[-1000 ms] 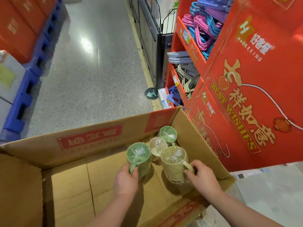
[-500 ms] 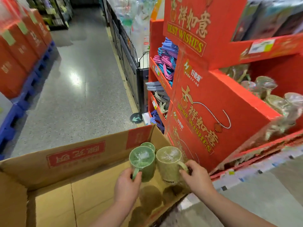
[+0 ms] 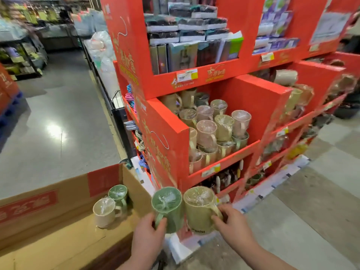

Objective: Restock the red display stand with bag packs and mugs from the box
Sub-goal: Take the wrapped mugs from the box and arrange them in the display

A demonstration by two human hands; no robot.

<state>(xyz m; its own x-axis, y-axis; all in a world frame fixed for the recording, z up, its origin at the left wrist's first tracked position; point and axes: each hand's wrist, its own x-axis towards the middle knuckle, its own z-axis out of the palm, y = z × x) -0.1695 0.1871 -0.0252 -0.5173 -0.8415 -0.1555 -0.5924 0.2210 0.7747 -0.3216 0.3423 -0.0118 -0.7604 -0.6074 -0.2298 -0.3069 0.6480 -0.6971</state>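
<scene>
L hand (image 3: pixel 148 232): clenched on the handle of the green film-wrapped mug (image 3: pixel 167 207); fingers curled round the handle.
R hand (image 3: pixel 233 225): grasping the pale yellow-beige film-wrapped mug (image 3: pixel 198 209); fingers on the handle at its right side.
Held mugs, pos.: both in the air, side by side, green one on the left; I read them as touching or just beside each other. Mouths face the cam, clear film across each.
Held mugs, loc.: to the right of the box, in front of the stand's low front corner.
Box: large brown cardboard box w/ red printed labels (image 3: pixel 58 197), lower left, top open.
Box contents: cream wrapped mug (image 3: pixel 105 211) and small green wrapped mug (image 3: pixel 118 193) in the far right corner, upright, green one behind the cream one, touching it.
Stand: tall red cardboard display stand w/ gold lettering (image 3: pixel 167 137), centre to right.
Stand, mid compartment: heap of wrapped beige and pink mugs (image 3: pixel 214 123), stacked in layers, several tilted.
Stand, upper shelf: flat packs (image 3: pixel 194 36), some stacked flat, some stood on edge; print too blurred for me to read.
Stand, low compartment: dark items, blurred; I cannot ID them.
Stand, left side: pink and blue looped hangers (image 3: pixel 129 98) on side shelves.
Floor: grey polished floor (image 3: pixel 58 114) w/ a light glare, left of the stand.
</scene>
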